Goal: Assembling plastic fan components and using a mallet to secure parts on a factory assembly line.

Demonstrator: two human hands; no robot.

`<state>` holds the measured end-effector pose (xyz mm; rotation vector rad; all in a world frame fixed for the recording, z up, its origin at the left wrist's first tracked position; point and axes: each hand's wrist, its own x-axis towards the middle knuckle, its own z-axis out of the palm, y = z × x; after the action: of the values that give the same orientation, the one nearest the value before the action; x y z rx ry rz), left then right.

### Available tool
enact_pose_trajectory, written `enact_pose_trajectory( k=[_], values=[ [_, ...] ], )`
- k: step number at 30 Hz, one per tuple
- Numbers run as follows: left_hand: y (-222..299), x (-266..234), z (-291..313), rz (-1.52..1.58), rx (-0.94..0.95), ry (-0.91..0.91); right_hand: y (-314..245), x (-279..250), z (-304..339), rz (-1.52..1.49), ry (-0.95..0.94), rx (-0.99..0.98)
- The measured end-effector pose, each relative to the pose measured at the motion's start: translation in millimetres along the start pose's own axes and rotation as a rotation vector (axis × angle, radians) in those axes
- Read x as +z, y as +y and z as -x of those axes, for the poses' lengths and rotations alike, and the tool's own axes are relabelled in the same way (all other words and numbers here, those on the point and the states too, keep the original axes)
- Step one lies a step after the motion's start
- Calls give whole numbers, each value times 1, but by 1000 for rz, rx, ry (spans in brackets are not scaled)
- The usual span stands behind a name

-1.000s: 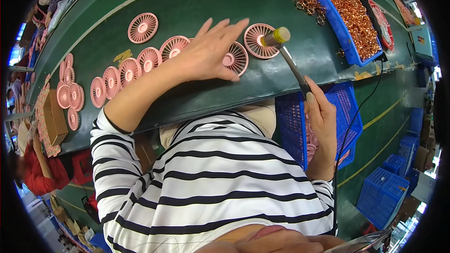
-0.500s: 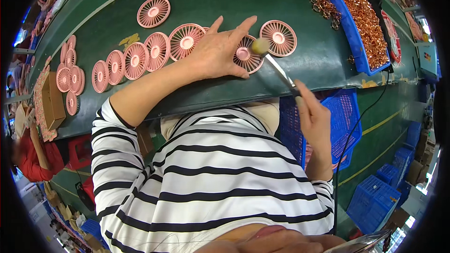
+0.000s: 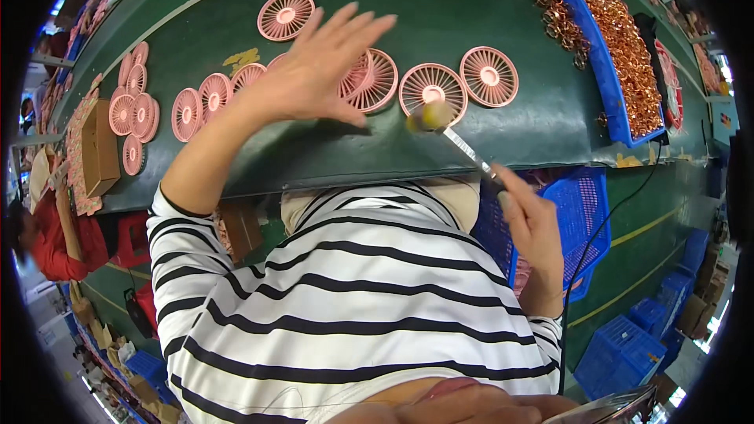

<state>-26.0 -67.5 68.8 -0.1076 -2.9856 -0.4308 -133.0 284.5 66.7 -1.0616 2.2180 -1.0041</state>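
My left hand is spread open above a row of pink spoked plastic wheels. Beside its fingertips, two wheels overlap, partly hidden by the hand. A small mallet with a blurred yellowish head and a metal shaft is gripped in my right hand. That head covers the lower edge of another pink wheel; whether they touch I cannot tell. One more wheel lies flat just to the right. Left of my hand the row continues with smaller-looking wheels, some behind my forearm.
A blue bin full of copper-coloured rings stands at the right, with loose rings beside it. A single wheel lies farther back. Piled wheels and a cardboard box are at the left. Blue baskets sit below the table edge.
My left hand has moved left, off the wheel near the mallet, uncovering it. The mallet head has come nearer to me over that wheel. The whole view has shifted slightly.
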Motion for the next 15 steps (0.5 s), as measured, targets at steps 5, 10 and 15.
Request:
enact_pose_trajectory(
  k=[5, 10, 15],
  values=[
    [-22, 2, 21, 120, -138, -21, 3, 9, -10, 143, -58, -11],
    [-3, 1, 2, 200, -96, 140, 26, 13, -29, 206, 268, -25],
    [28, 29, -37, 225, 51, 198, 27, 2, -33, 167, 402, 90]
  ],
)
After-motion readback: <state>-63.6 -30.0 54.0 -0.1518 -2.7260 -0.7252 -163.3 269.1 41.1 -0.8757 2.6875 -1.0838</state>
